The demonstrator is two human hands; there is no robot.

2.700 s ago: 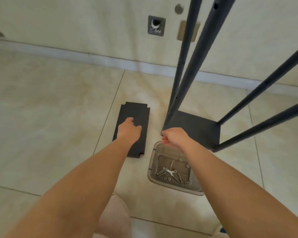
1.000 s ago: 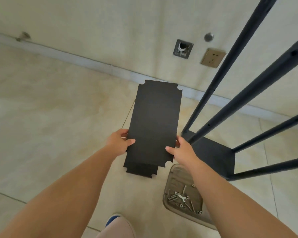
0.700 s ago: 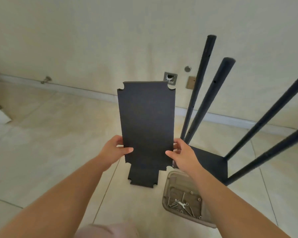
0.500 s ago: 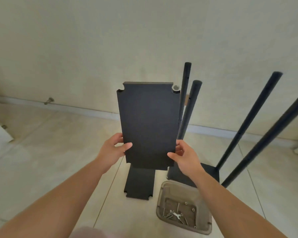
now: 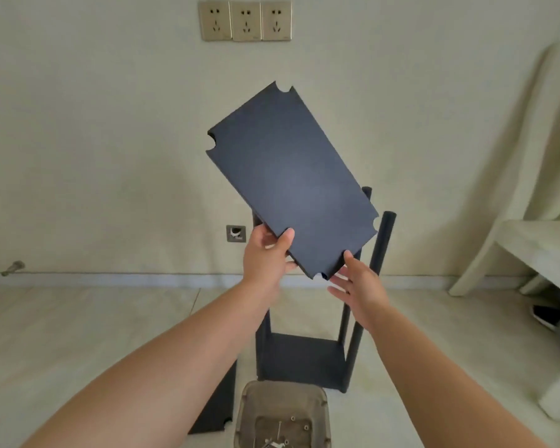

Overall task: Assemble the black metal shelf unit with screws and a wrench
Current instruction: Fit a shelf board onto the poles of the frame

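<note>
**Shelf panel up in the air, tilted, posts right behind it**

The loose shelf panel (image 5: 291, 182) was held up in front of the wall, above the half-built frame. Its long axis ran diagonally, from the low corner near the hands up and to the left. The left hand (image 5: 265, 253) did the real holding: thumb across the front face at the lower long edge, the other fingers behind, so a proper pinch. The right hand (image 5: 358, 282) sat just below the bottom corner with its fingers spread and loose. Only the fingertips seemed to touch that short edge, more steadying than gripping.

The relation that matters, I'd say: the four upright posts (image 5: 382, 247) stood directly below and behind the panel, so it lay up and away from both hands, with the left hand nearer its middle. My guess is it had to be levelled so the corner cutouts line up with the posts.

The panel was flat, matte black sheet, faintly textured, a rectangle with a half-round notch bitten out of each corner. The posts were round black tubes, fixed to a bottom shelf (image 5: 299, 360) on the tiled floor. Another panel (image 5: 219, 405) lay flat on the floor, left of a translucent plastic tub (image 5: 249, 412) holding hardware.
</note>
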